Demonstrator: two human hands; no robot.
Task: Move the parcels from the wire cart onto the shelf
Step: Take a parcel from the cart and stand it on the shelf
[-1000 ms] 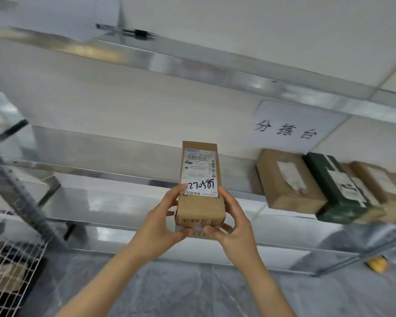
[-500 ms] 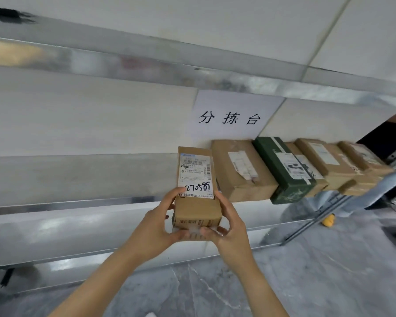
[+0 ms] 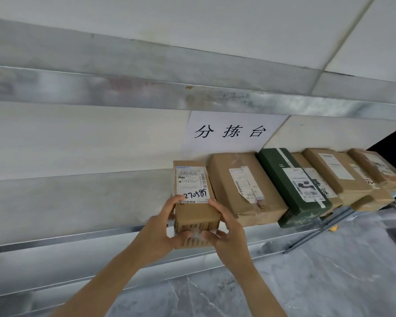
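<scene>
- Parcel [image 3: 193, 202] gripped at its near end by both hands: left hand [image 3: 157, 234] on left side, right hand [image 3: 226, 236] on right; both equally near
- Long axis points away toward wall; far part over shelf [image 3: 78, 234], near end overhanging the edge
- Brown box [image 3: 245, 188] just beside, right; contact unclear
- Judgement: push straight in; the 2 boxes stay parallel

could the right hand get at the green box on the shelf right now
Probably not yet: the right hand and left hand both hold the labelled parcel. Once free, the green box sits open at the shelf front, past one brown parcel.
</scene>
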